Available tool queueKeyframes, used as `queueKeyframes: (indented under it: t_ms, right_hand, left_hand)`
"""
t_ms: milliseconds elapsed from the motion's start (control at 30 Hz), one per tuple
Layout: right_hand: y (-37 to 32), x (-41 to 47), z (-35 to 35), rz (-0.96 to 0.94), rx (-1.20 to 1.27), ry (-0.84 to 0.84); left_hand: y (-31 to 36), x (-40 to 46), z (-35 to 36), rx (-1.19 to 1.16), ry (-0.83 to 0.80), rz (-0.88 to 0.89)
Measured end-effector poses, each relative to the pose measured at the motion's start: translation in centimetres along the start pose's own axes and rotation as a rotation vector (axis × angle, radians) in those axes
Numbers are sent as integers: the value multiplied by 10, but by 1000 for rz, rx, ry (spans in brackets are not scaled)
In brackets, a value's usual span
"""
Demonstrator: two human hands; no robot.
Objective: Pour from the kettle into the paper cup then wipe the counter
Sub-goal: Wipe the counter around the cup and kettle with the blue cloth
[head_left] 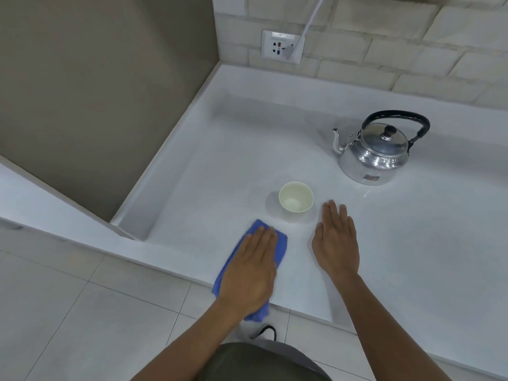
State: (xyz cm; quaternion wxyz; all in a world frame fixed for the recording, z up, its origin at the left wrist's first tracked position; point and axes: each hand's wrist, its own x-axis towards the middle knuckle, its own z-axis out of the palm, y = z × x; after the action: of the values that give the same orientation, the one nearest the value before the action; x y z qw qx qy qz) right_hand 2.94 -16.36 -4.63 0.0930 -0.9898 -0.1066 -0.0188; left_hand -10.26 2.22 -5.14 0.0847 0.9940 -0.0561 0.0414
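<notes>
A metal kettle (375, 152) with a black handle stands upright at the right of the white counter (412, 243), spout pointing left. A pale paper cup (296, 199) stands upright in front of it, nearer me. My left hand (251, 268) lies flat with straight fingers on a blue cloth (280, 244), pressing it onto the counter near the front edge; part of the cloth hangs over that edge. My right hand (336, 239) rests flat on the bare counter just right of the cup, fingers straight, holding nothing.
A wall socket (281, 46) with a white plug and cable sits on the tiled back wall. A beige panel (96, 92) bounds the counter on the left. Pale floor tiles (82, 312) lie below the counter's front edge.
</notes>
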Motion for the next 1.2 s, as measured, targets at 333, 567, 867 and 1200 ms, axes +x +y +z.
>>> queueKeyframes:
  t_ms: [333, 567, 867, 1200]
  right_hand:
    - [-1, -1, -1, 12, 3, -3]
    - [-1, 0, 0, 17, 5, -5]
    - [-2, -1, 1, 25, 23, 3]
    - [-8, 0, 0, 73, 61, -1]
  left_hand:
    - [-69, 29, -6, -34, 24, -174]
    - [-35, 48, -1, -30, 0, -200]
    - [-86, -25, -14, -20, 21, -11]
    - [-72, 51, -6, -70, -2, -137]
